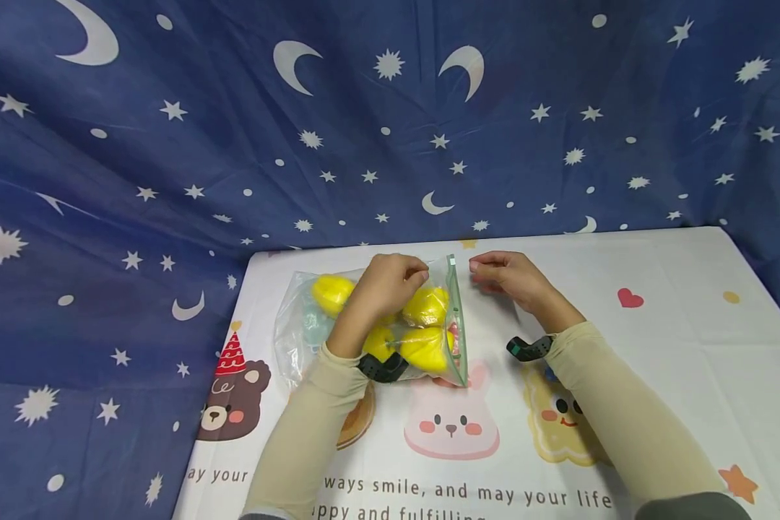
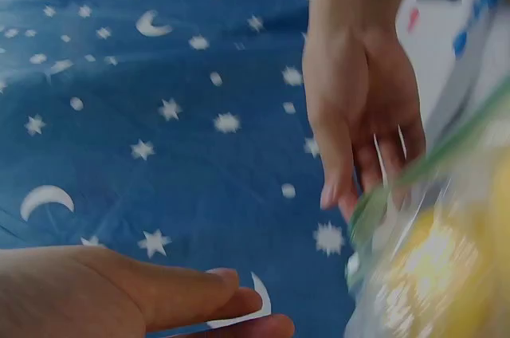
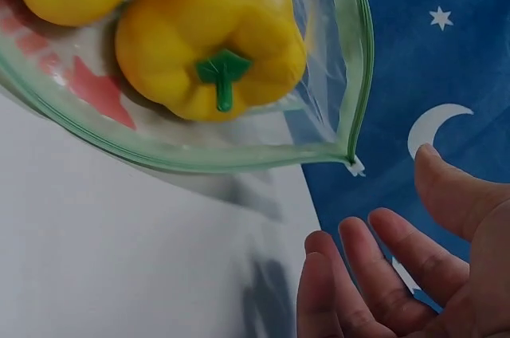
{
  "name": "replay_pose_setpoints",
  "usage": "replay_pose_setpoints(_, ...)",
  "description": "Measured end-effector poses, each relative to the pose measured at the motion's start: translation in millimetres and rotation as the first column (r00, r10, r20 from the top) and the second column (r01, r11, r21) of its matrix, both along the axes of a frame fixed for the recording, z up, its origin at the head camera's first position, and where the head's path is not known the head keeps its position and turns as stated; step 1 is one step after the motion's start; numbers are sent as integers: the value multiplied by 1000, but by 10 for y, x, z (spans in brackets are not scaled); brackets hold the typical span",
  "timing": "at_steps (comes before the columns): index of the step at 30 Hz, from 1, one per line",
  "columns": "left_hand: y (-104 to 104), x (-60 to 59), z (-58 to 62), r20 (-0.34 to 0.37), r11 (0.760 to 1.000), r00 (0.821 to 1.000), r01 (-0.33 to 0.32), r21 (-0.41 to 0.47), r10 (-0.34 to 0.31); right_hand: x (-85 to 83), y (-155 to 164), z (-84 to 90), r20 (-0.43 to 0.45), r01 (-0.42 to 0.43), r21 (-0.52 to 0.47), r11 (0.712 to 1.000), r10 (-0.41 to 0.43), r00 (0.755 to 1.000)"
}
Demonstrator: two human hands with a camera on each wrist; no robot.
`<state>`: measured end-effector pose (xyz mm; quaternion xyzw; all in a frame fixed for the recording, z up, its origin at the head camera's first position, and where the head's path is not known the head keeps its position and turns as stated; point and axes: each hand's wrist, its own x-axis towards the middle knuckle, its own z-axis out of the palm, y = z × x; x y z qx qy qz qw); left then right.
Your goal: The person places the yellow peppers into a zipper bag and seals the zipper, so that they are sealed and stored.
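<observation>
a clear zip bag [image 1: 370,325] lies on the white cartoon cloth [image 1: 663,339] that covers the tabletop, close to the far edge and a bit toward the left side. the bag has a green zip strip [image 1: 456,318] along its open end, and that end faces right. in the right wrist view the mouth of the bag [image 3: 351,59] is open, and a yellow pepper [image 3: 211,39] with a small green stem sits just inside. more yellow peppers [image 1: 425,307] fill the rest of the bag.

the left hand [image 1: 390,285] rests on top of the bag near its far corner. its fingers are bent down at the top of the zip strip, but you cannot tell for sure if they pinch it.

the right hand [image 1: 510,278] is just to the right of the bag's far corner, close to it but not touching. its fingers [image 3: 374,274] are loosely curled and hold nothing.

both arms wear tan sleeves [image 1: 617,412] and a dark band at each wrist.

behind the table hangs a blue sheet [image 1: 234,130] with white moons and stars. the cloth shows a brown bear [image 1: 230,401], a pink bunny [image 1: 451,422] and a red heart [image 1: 629,297].
</observation>
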<state>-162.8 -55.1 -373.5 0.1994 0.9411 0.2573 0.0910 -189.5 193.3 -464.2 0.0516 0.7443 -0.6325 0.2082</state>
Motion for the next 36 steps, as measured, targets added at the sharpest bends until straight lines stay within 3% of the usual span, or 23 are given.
replay_pose_setpoints(4, -9, -336, 39, 46, 995, 998, 57, -81, -53, -90, -9, -5, 14, -10, -1, 1000, 10, 1000)
replay_pose_setpoints(8, 12, -616, 3, 120, 984, 988, 112, -139, -96, -168, -40, -28, 55, -36, 13, 999, 35, 998)
replay_pose_setpoints(16, 132, -997, -254, 250, 967, 949, 226, -117, -192, -292, -96, -118, 99, -41, 21, 999, 39, 994)
replay_pose_setpoints(23, 173, -1156, -506, 337, 978, 920, 204, 28, -202, -321, -150, -169, 114, -25, 11, 1000, 23, 993)
replay_pose_setpoints(30, 179, -1195, -632, 410, 981, 896, 119, 152, -172, -320, -201, -193, 72, 30, 2, 1000, -31, 997)
replay_pose_setpoints(36, 224, -1190, -724, 398, 974, 900, 106, 199, -179, -317, -228, -208, 35, 41, -17, 999, -40, 999)
